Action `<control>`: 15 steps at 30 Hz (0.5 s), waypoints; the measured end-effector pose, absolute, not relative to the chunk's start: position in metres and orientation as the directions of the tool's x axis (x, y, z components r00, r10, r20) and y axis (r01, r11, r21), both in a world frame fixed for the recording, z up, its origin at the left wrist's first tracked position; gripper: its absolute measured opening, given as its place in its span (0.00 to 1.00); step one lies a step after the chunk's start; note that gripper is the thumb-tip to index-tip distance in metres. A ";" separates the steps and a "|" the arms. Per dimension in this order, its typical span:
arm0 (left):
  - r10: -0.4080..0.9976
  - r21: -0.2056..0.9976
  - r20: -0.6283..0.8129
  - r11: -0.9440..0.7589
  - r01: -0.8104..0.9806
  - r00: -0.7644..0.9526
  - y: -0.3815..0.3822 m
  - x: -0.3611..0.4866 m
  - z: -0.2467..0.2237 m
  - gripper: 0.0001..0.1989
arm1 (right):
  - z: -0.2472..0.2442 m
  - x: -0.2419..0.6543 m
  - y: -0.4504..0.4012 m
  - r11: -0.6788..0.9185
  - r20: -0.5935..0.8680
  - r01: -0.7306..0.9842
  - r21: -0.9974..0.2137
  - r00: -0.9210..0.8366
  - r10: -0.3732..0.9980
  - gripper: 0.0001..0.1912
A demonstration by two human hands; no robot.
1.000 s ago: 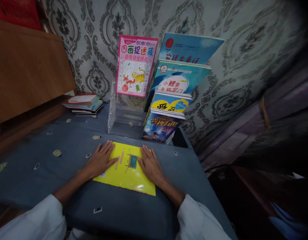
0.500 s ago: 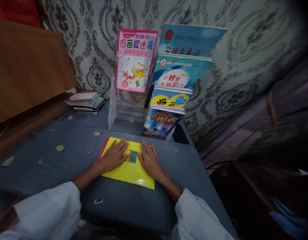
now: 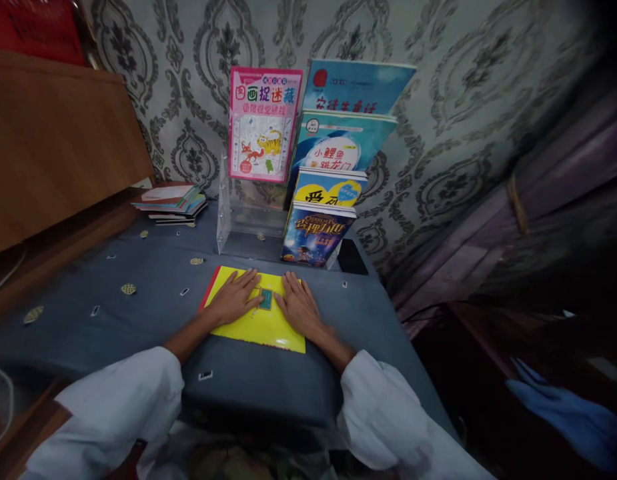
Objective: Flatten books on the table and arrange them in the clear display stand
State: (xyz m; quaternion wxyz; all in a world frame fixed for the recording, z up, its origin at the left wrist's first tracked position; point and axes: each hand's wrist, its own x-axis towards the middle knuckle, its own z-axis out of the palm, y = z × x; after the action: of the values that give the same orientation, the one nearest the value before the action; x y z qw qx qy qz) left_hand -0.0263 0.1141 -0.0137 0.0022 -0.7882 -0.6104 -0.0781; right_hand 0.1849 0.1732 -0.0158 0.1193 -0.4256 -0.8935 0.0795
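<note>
the yellow booklet (image 3: 258,333) lies flat on the cloth-covered table (image 3: 138,320), at the near side, with a red strip along its left edge. the left hand (image 3: 233,299) is unclenched and palm down on the booklet's left part, fingers pointing to the far edge and thumb reaching toward the small green board printed on the cover. the right hand (image 3: 301,305) also lies flat, fingers extended, over the right part and the far right corner; neither hand grips anything.

just beyond the booklet, a clear stand (image 3: 224,217) takes up the space between it and the patterned wall (image 3: 188,100). on the stand's left, a pink book (image 3: 265,127) stands upright toward the back. on its right, four books rise in steps: a dark blue book (image 3: 315,233) nearest, then a blue and yellow book (image 3: 333,187), a teal book (image 3: 358,137) and a blue book (image 3: 363,87) farthest, each hiding the lower part of the one behind.

a black flat object (image 3: 353,257) sits by the stand's right foot. at the far left, a pile of books (image 3: 173,207) lies close to a wooden panel (image 3: 58,133). a purplish curtain (image 3: 553,207) hangs at the right, and blue cloth (image 3: 568,407) lies at the near right.
</note>
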 end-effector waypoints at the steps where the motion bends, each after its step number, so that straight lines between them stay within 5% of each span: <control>1: 0.965 0.097 0.125 -0.244 0.965 0.231 0.114 -0.026 -0.013 0.31 | -0.015 0.186 0.171 0.611 0.132 0.757 -0.232 -0.597 0.791 0.33; 15: 0.963 0.154 0.146 -0.250 0.956 0.228 0.116 -0.031 -0.013 0.29 | -0.004 0.218 0.100 0.560 0.031 0.800 -0.215 -0.568 0.822 0.34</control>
State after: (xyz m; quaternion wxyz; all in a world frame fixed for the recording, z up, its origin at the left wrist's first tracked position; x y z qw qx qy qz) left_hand -0.0306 0.1163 -0.0130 -0.0160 -0.7834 -0.6123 -0.1055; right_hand 0.2178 0.1005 -0.0044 0.0638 -0.4604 -0.8810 0.0886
